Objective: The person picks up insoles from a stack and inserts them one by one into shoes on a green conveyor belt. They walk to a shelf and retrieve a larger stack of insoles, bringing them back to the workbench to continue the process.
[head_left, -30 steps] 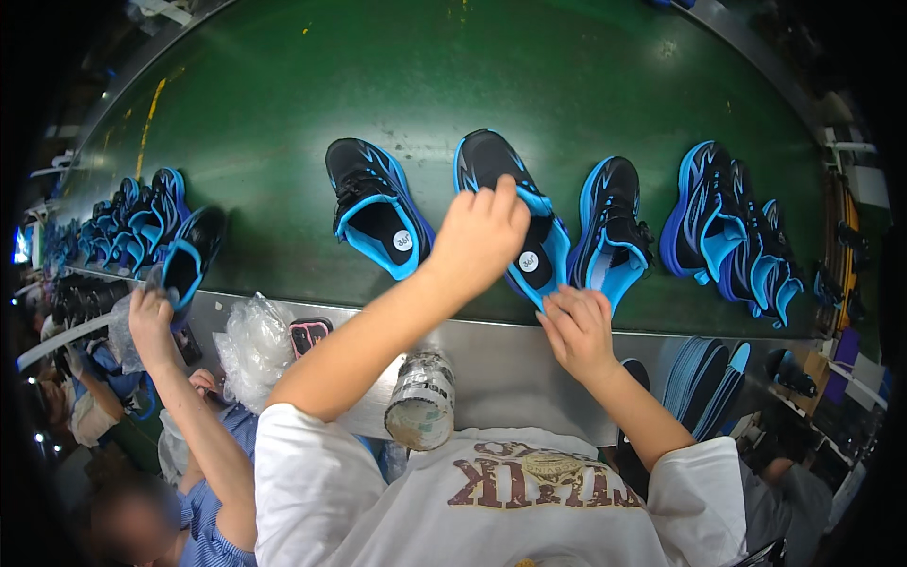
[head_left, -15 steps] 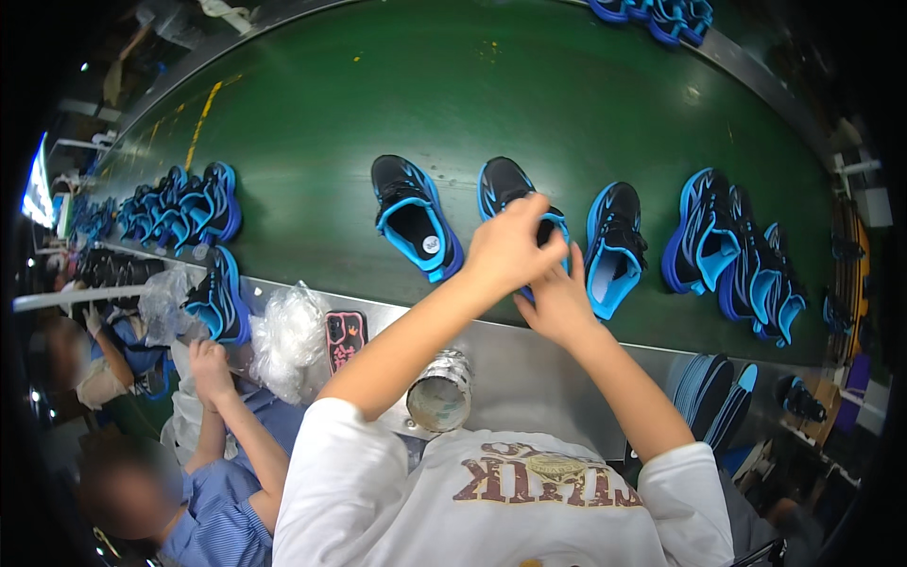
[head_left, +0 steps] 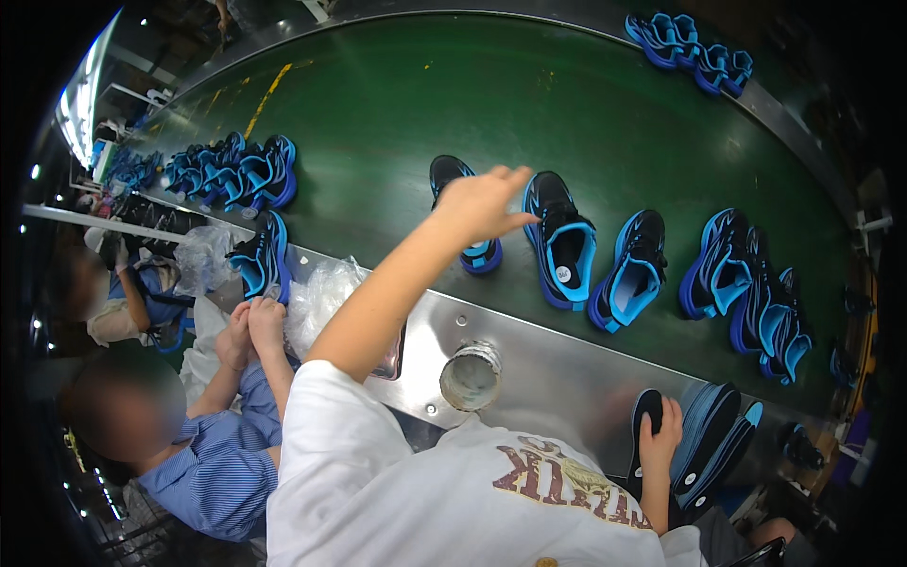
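Note:
My left hand (head_left: pixel 482 203) is open, its fingers stretched and thumb apart. It hovers over a black and blue sneaker (head_left: pixel 484 257), hiding that shoe's middle. Just right of this hand lies another sneaker (head_left: pixel 550 194), in which an insole with a round white sticker shows. A third sneaker (head_left: pixel 646 236), pale inside, sits beside that one. Down at the right, my right hand (head_left: pixel 663 437) grips the edge of a black insole (head_left: pixel 645 416). More black and blue insoles (head_left: pixel 704 430) lie next to it on the metal ledge.
A green belt (head_left: pixel 378 104) carries several more sneakers (head_left: pixel 723 260) to the right and a cluster (head_left: pixel 269 175) to the left. A metal can (head_left: pixel 470 378), a phone (head_left: pixel 390 357) and clear plastic bags (head_left: pixel 321 298) rest on the ledge. At left, a co-worker's hands (head_left: pixel 253 326) are near a sneaker (head_left: pixel 265 255).
My right hand has left the middle sneaker and moved down right to the insoles. My left hand has shifted from that sneaker to the one on its left. The whole view has shifted.

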Demonstrator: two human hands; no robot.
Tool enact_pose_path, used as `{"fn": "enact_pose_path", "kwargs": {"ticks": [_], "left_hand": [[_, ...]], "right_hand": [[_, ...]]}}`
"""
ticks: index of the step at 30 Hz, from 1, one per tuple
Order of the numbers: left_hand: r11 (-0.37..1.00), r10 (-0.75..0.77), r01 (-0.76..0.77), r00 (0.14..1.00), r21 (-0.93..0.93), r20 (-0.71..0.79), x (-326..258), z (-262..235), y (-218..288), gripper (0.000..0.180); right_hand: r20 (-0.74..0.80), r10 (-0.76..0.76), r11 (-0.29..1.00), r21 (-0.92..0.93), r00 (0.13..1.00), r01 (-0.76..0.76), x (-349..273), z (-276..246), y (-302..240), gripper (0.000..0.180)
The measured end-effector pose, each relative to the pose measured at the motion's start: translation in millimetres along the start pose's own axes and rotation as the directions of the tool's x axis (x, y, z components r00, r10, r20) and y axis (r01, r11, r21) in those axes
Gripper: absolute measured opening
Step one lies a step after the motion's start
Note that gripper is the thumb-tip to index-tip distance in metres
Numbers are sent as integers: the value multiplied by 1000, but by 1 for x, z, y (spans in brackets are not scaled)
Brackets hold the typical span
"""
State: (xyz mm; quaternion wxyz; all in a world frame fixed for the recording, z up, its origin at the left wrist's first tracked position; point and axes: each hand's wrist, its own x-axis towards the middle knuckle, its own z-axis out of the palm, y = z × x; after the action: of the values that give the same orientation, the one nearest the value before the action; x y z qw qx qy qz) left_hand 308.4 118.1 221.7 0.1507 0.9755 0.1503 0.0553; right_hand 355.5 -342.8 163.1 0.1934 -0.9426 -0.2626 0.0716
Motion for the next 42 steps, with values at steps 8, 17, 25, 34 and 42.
{"fn": "enact_pose_path", "kwargs": {"ticks": [8, 17, 25, 34, 42], "left_hand": [[820, -278, 276, 958, 502, -73, -29, 45, -82, 13], [976, -219, 216, 961, 31, 171, -66, -46, -99, 45], [576, -529, 443, 843, 687, -99, -303, -101, -247, 50], [386, -306, 303, 933, 872, -189, -319, -47, -317, 12], [643, -631, 418, 764, 641, 135, -281, -94, -274, 21]], "right_hand": [[254, 239, 945, -281, 937, -165, -62, 8, 43, 66], [36, 55, 962, -269, 998, -44, -73, 23, 74, 63], [-177, -198, 899, -425, 964, 107, -70, 30, 77, 58], [104, 168, 953, -273, 980, -135, -80, 21, 93, 67], [76, 261, 960, -124, 962, -250, -87, 16, 98, 61]]}}
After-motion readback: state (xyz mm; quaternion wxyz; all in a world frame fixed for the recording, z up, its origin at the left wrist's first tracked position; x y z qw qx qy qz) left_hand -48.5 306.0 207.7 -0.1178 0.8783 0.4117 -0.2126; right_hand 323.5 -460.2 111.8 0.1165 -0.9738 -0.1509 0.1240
